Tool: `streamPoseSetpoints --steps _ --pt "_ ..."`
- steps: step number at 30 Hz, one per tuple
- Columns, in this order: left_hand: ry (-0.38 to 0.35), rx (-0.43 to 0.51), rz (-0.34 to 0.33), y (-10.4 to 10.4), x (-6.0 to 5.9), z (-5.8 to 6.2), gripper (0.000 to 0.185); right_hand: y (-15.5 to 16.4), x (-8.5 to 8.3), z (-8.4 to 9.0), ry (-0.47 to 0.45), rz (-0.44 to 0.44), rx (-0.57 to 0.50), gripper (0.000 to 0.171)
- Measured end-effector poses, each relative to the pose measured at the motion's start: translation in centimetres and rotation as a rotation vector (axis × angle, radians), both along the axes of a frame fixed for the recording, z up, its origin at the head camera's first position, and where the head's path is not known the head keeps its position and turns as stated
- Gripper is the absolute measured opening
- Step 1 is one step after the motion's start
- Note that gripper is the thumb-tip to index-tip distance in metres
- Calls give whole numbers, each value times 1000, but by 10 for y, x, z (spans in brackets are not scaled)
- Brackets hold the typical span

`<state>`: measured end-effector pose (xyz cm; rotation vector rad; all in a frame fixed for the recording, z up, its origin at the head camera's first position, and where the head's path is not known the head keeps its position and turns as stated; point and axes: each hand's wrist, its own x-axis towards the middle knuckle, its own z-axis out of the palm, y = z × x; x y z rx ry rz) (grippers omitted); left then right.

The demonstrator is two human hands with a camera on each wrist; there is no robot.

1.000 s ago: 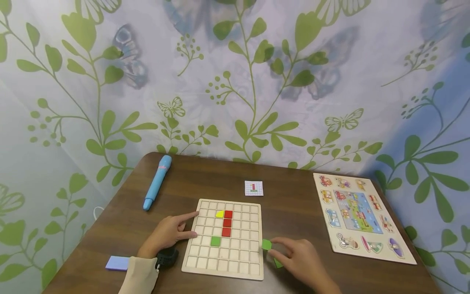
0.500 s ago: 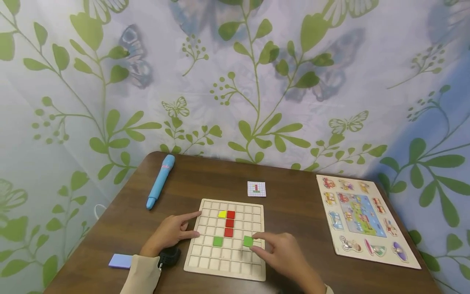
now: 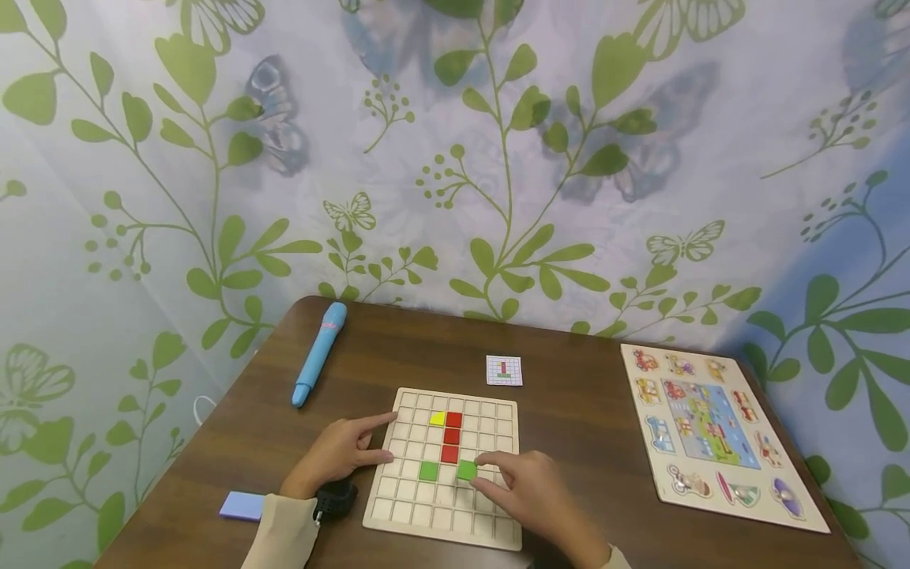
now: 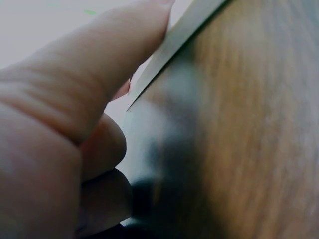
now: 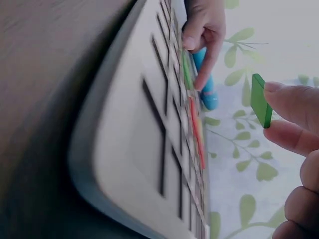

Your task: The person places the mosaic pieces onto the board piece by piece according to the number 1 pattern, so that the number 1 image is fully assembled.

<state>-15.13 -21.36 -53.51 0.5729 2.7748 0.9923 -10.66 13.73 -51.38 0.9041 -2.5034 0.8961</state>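
Note:
Between its thumb and index finger, my right hand (image 3: pixel 529 484) pinches a green square tile (image 5: pixel 260 101) above the wooden grid board (image 3: pixel 398 510). The right wrist view shows that tile raised off the board. My left hand (image 3: pixel 340 452) touches the board's left edge with outstretched index finger and thumb; its other fingers are curled under, as the left wrist view shows. On the grid lie a yellow tile (image 3: pixel 438 419) with a curved side, a column of three red tiles (image 3: pixel 451 436) and another green tile (image 3: pixel 429 472). The held tile is right of that green one, below the red column.
Behind the board lies a small pattern card (image 3: pixel 503 370). A blue microphone-shaped object (image 3: pixel 320 354) is at the back left. A lilac block (image 3: pixel 242 506) sits by the left sleeve. At right lies a picture peg puzzle (image 3: pixel 725 435), and a patterned curtain (image 3: pixel 455 158) hangs behind the table.
My right hand has carried the green tile from beside the board's right edge leftward over the grid, toward the other green tile. My left hand stays at the board's left edge.

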Motion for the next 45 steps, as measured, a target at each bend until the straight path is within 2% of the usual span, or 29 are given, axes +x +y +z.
streamPoseSetpoints --steps 4,9,15,18,29,33,41,45 --pt "-24 -8 12 1 1 -1 67 -5 -2 -6 -90 -9 -13 16" --pt "-13 -23 14 1 1 0 66 -15 -1 -15 -162 12 -79 17" --pt "-7 -16 15 2 0 3 66 -26 1 -27 -196 43 -200 18" --pt "-12 -20 21 2 0 3 66 -28 1 -34 -197 51 -225 18" --pt "0 -12 7 1 0 4 67 -30 1 -38 -121 -25 -148 21" --pt "-4 -22 8 1 -1 4 67 -31 1 -37 -138 -41 -112 20" --pt "-8 -21 10 2 0 4 68 -34 1 -34 -249 -85 -33 20" --pt "-8 -30 12 2 0 5 68 -35 2 -33 -263 -93 -26 20"
